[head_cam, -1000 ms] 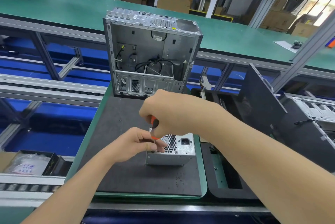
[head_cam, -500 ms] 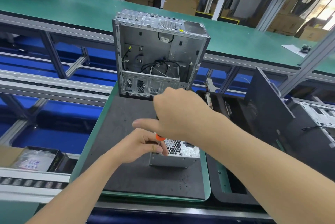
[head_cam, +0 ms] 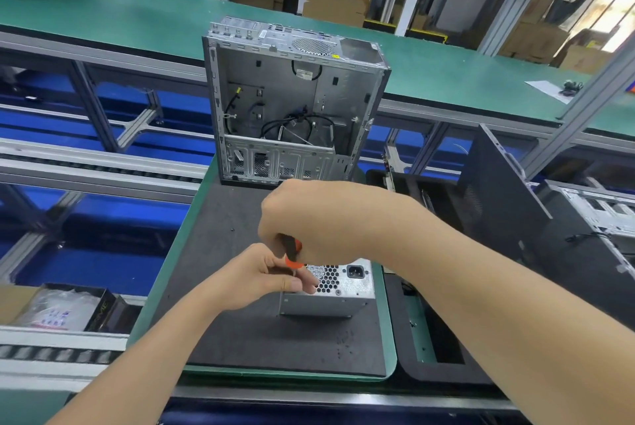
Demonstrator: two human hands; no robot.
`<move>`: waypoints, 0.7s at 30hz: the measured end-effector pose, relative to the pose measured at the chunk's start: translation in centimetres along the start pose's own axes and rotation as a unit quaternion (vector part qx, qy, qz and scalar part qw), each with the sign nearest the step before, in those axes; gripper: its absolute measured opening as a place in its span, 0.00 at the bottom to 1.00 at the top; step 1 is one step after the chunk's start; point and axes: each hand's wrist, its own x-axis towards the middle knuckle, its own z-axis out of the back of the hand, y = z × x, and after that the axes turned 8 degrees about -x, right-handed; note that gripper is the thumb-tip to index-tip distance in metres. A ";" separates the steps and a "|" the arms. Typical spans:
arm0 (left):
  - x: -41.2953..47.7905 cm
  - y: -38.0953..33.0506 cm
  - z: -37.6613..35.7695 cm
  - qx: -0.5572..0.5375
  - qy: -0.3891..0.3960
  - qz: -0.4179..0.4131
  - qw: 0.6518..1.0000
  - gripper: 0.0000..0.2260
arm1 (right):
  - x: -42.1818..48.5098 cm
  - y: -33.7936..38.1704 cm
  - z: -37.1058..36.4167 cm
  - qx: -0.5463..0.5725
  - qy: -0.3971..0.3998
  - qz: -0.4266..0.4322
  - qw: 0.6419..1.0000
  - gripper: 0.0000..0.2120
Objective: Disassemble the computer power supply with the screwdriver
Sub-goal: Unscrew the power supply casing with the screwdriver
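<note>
Right hand (head_cam: 309, 222) is clenched round the handle of the orange-and-black screwdriver (head_cam: 292, 251), tool held upright. Left hand (head_cam: 261, 275) pinches the shaft low down, fingertips touching the grille of the power supply (head_cam: 343, 287). That silver box sits on the dark mat (head_cam: 223, 218) on the desk (head_cam: 154, 304), at 6 o'clock from the open computer case (head_cam: 292, 108). Progress? Early, I'd say: the shell looks whole, with one screw showing at 5 o'clock of the grille. Screws and cover are left to do.
</note>
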 end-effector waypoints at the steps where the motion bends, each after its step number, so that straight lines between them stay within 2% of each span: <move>1: -0.1 0.0 0.0 -0.005 -0.003 0.004 1.000 0.09 | 0.0 0.1 0.1 0.029 0.025 -0.005 0.999 0.10; 4: -0.1 0.1 -0.1 0.006 -0.014 0.004 1.000 0.08 | -0.2 0.2 0.2 0.066 0.031 0.001 0.997 0.12; 6: -0.1 0.1 -0.3 0.028 -0.018 -0.001 0.999 0.08 | -1.7 0.1 0.6 0.071 -0.014 -0.011 0.997 0.16; 9: -0.1 -0.1 -0.4 0.055 -0.015 -0.018 0.998 0.06 | -4.7 -0.1 1.7 0.093 -0.073 0.009 0.993 0.35; 10: -0.1 -0.1 -0.4 0.054 -0.016 -0.020 0.998 0.06 | -5.6 -0.2 1.9 0.073 -0.100 0.022 0.992 0.36; 11: -0.2 -0.1 -0.5 0.049 -0.019 -0.020 0.998 0.06 | -6.4 -0.1 1.9 0.060 -0.138 0.007 0.989 0.33; 13: -0.1 -0.1 -0.5 0.047 -0.021 -0.018 0.998 0.07 | -7.1 0.2 1.7 0.060 -0.187 -0.080 0.977 0.28; 15: 0.1 0.0 -0.5 0.052 -0.017 -0.021 0.998 0.07 | -6.8 0.6 1.1 0.085 -0.148 -0.136 0.976 0.27; 18: 0.3 0.1 -0.4 0.037 -0.021 -0.023 0.999 0.09 | -6.4 -0.1 1.4 0.107 -0.119 -0.090 0.983 0.23; 21: 0.2 0.0 -0.5 0.013 -0.031 -0.019 0.999 0.12 | -6.3 -1.2 2.1 0.079 -0.079 0.001 0.994 0.12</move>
